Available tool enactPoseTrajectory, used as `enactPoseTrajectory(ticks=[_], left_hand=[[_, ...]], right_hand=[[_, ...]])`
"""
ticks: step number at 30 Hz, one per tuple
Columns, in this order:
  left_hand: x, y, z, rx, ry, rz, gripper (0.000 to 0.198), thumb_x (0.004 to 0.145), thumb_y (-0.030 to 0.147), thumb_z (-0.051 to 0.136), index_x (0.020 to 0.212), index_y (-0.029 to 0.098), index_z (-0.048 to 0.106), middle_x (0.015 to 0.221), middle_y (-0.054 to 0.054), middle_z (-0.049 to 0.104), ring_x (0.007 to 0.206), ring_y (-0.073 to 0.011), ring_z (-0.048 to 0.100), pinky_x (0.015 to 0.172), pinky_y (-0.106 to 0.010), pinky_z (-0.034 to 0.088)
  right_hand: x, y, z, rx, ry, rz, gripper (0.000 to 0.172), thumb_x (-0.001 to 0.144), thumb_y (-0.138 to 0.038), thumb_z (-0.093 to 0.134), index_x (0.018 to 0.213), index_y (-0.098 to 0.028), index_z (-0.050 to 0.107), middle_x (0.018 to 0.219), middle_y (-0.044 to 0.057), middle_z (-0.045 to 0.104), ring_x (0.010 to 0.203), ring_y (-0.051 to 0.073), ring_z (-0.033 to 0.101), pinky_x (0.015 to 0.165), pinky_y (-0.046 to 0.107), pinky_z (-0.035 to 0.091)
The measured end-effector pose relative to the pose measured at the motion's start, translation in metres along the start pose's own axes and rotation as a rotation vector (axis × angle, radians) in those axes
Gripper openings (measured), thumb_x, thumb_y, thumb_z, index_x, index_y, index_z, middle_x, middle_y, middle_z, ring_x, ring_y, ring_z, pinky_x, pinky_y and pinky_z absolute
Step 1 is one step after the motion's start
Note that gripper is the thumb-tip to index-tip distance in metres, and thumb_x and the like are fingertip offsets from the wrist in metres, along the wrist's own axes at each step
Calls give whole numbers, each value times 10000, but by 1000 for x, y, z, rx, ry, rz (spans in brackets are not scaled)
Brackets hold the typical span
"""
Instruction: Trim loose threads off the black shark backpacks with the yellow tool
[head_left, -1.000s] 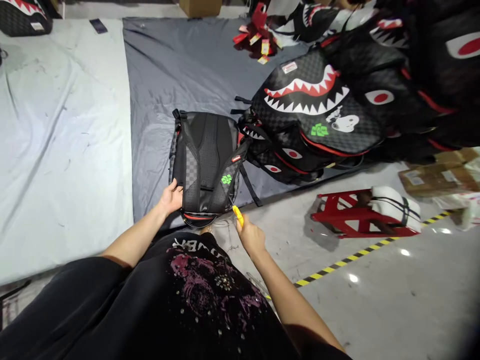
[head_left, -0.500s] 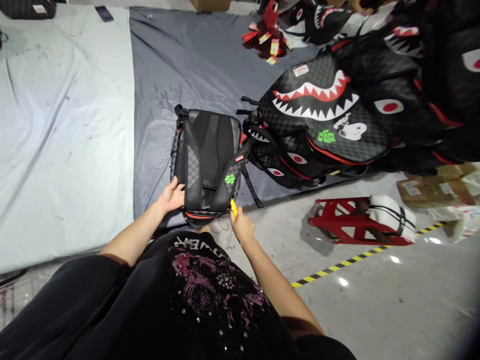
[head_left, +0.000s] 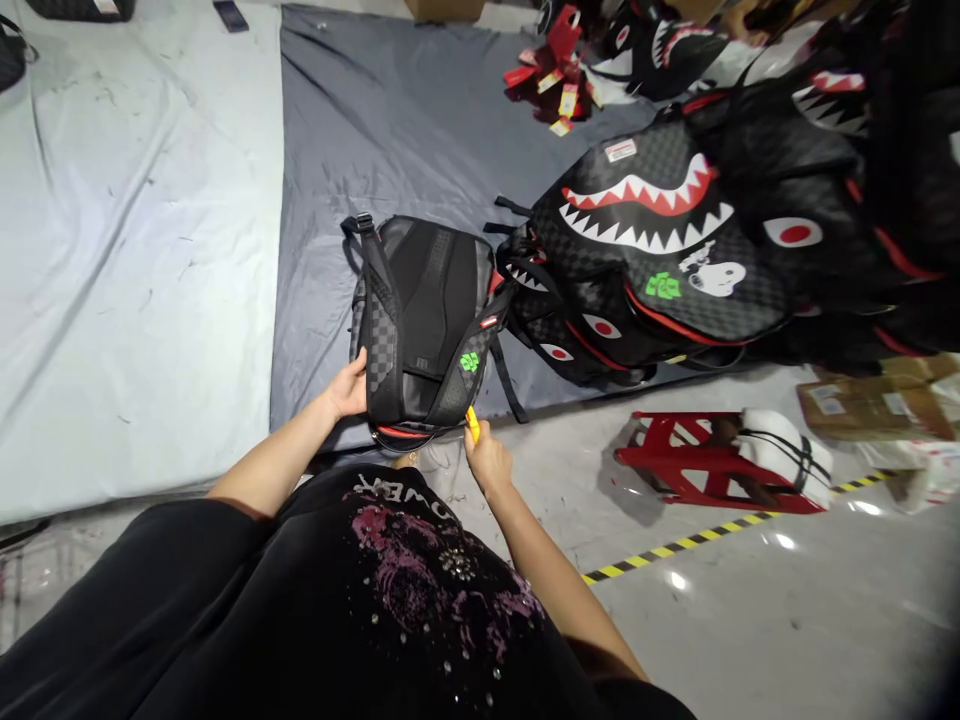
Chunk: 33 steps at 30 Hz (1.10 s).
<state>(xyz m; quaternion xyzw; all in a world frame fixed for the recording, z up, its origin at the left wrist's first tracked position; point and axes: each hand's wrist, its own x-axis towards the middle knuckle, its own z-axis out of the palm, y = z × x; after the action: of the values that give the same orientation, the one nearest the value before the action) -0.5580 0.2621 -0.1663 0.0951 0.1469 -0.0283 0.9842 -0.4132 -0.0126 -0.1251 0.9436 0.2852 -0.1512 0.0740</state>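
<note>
A black checkered backpack [head_left: 439, 300] lies on the grey cloth with its padded back panel and shoulder straps facing up. A green print marks its right strap. My left hand [head_left: 349, 388] grips the bag's lower left side, thumb up, its other fingers partly hidden at the bag's edge. In my right hand [head_left: 491, 460] is a small yellow-handled tool [head_left: 472, 424], held closed in the fingers against the lower right corner of the bag. The tool's far end is hidden, so its kind cannot be made out.
Black shark-mouth backpacks [head_left: 645, 210] are heaped on the right. Red tagged pieces [head_left: 562, 85] lie behind them. A pale cloth [head_left: 142, 260] covers the left side. On the floor at right are a red stool [head_left: 682, 460], cardboard [head_left: 874, 405] and striped tape [head_left: 675, 550].
The camera view has shifted slightly, moving the scene rightward. The backpack has turned a little, and its upper left strap end sticks out further. Both hands keep their holds.
</note>
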Motion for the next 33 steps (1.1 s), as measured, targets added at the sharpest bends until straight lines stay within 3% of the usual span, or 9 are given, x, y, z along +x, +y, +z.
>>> enactPoseTrajectory(ticks=[6,11,17,20,24,27,33], left_hand=[[3,1,-9,27,109,88,531,938,555,497,1003,73,711,953,-178,754,898,-297,732,937,-439,547],[2,0,7,69,209,92,430,946,438,485,942,76,717,885,-161,758,807,-271,738,864,-405,582],[-2,2,28,112,249,38,392,958,313,408,922,77,719,789,-152,749,734,-267,739,792,-398,606],[-4,5,27,133,272,25,431,977,350,378,866,96,709,754,-161,738,654,-275,730,695,-404,615],[-6,6,22,166,294,64,528,986,441,320,831,108,699,894,-211,745,654,-307,728,620,-448,609],[-7,3,23,141,356,211,494,985,419,353,836,111,709,831,-170,751,669,-263,729,649,-376,616],[-9,-7,26,248,441,178,209,912,160,512,915,109,715,635,-66,712,500,-185,671,554,-259,576]], right_hand=[[-10,0,-5,40,18,33,348,1052,-427,380,1239,-178,536,870,96,729,809,240,712,620,278,391],[-18,7,2,15,13,-15,347,1050,-414,390,1302,-201,495,878,66,731,792,224,706,632,277,383],[15,1,-11,-131,137,-96,358,1004,-373,495,1298,-168,500,1009,101,715,870,231,691,742,309,398],[35,-5,-18,-120,162,-173,392,1007,-388,477,1332,-168,483,1052,110,715,919,226,678,785,302,386],[44,-5,-10,-85,136,-290,426,1023,-355,417,1402,-163,448,1093,118,720,966,218,661,811,285,368],[43,1,-5,-114,141,-342,446,1025,-342,393,1423,-147,450,1067,127,723,964,231,659,817,296,362],[30,19,-7,-134,128,-379,450,995,-356,489,1397,-153,486,1112,130,702,968,244,654,833,311,362]])
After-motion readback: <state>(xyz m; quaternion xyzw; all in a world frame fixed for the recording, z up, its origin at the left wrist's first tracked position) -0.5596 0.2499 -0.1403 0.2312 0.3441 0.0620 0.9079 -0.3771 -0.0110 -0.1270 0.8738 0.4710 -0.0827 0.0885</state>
